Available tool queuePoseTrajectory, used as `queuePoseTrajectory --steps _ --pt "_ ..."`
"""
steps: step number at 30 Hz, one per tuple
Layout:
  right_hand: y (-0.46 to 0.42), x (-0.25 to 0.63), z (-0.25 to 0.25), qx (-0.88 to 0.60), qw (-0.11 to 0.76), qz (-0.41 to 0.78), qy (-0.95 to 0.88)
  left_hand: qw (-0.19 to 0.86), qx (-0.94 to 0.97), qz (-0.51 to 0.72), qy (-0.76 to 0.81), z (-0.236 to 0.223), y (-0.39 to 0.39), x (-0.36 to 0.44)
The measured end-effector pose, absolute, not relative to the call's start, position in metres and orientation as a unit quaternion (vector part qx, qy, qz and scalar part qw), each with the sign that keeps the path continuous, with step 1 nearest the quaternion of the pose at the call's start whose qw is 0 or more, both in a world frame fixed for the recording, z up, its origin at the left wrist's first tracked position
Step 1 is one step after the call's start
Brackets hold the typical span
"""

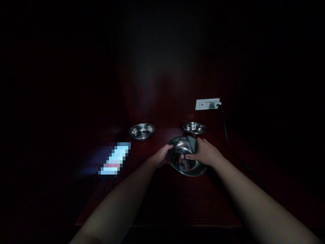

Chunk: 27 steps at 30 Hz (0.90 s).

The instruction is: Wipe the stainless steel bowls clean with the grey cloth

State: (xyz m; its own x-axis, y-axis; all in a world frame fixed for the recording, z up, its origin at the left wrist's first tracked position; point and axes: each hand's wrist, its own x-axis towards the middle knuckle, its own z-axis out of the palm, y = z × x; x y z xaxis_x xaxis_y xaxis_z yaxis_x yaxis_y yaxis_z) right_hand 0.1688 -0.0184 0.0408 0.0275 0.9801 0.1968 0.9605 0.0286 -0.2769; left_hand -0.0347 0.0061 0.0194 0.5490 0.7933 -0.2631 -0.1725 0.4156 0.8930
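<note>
A shiny metal bowl (189,170) with an orange-and-dark label inside is tilted toward me above the dark red table. My left hand (162,156) grips its left rim, thumb on the inner edge and fingers underneath, out of sight. A grey-green cloth (192,143) lies against the bowl's upper right inside. Closed over that cloth at the right rim is my right hand (207,152), its thumb reaching into the bowl. Some of its fingers are hidden behind the cloth and rim.
Farther back stand a metal bowl (142,131) on the left and a smaller one (194,128) on the right. A lit, pixelated screen (115,159) is at the left. The wall socket (207,104) holds a plug, its dark cable (224,127) running down rightward. The table (193,210) ends near my forearms.
</note>
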Motion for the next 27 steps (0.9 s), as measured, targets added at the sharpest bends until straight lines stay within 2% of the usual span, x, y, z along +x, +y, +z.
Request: queuePoseTrajectory --steps 4,7,13,17,19,27 --pt "-0.018 0.164 0.038 -0.694 0.163 0.028 -0.7 0.761 0.435 0.319 0.361 0.022 0.006 -0.034" --pt "-0.014 0.169 0.041 -0.678 0.203 0.059 -0.704 0.755 0.429 0.322 0.378 0.023 0.005 -0.033" --pt "0.0 0.188 0.043 -0.644 0.396 0.183 -0.628 0.75 0.429 0.331 0.378 0.02 0.006 -0.035" --pt "0.005 0.194 0.039 -0.581 0.505 0.344 -0.538 0.747 0.438 0.333 0.372 0.017 0.009 -0.037" --pt "0.006 0.196 0.038 -0.557 0.542 0.388 -0.496 0.744 0.441 0.333 0.376 0.016 0.01 -0.038" --pt "0.008 0.201 0.04 -0.548 0.575 0.397 -0.459 0.754 0.451 0.324 0.351 0.011 0.013 -0.04"
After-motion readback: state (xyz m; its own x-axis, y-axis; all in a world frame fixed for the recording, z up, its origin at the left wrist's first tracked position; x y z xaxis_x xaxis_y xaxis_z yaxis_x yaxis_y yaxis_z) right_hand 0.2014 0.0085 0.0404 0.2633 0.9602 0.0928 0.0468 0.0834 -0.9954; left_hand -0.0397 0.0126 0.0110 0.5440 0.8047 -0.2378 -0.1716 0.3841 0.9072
